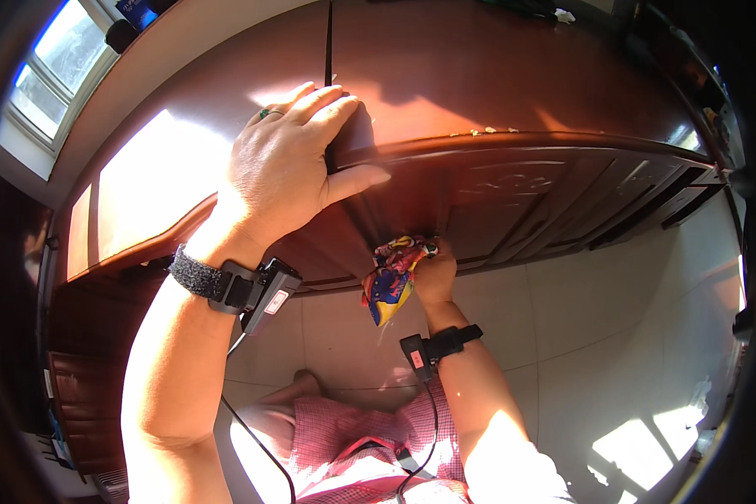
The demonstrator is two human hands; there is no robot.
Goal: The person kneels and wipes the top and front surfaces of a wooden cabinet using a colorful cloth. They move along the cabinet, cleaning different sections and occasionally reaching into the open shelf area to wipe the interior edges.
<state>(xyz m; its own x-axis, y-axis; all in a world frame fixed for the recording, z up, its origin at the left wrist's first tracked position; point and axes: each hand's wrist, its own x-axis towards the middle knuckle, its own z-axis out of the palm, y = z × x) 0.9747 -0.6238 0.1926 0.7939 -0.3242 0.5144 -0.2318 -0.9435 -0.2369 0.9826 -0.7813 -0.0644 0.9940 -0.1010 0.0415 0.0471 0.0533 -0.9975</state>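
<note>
My left hand (290, 151) lies flat, fingers apart, on the glossy reddish-brown wooden cabinet top (453, 69), over its front edge and beside a dark seam. It wears a green-stoned ring and holds nothing. Lower down, my right hand (436, 271) is closed on a crumpled multicoloured cloth (392, 277) against the cabinet's panelled front (504, 195). The fingertips of this hand are partly hidden. Each wrist carries a strapped black device with a cable.
Small pale crumbs (491, 130) lie along the cabinet's front edge. A crumpled white scrap (564, 16) is on top at the back. Below is a pale tiled floor (573, 315) with sunlit patches. A window (63, 69) stands at upper left.
</note>
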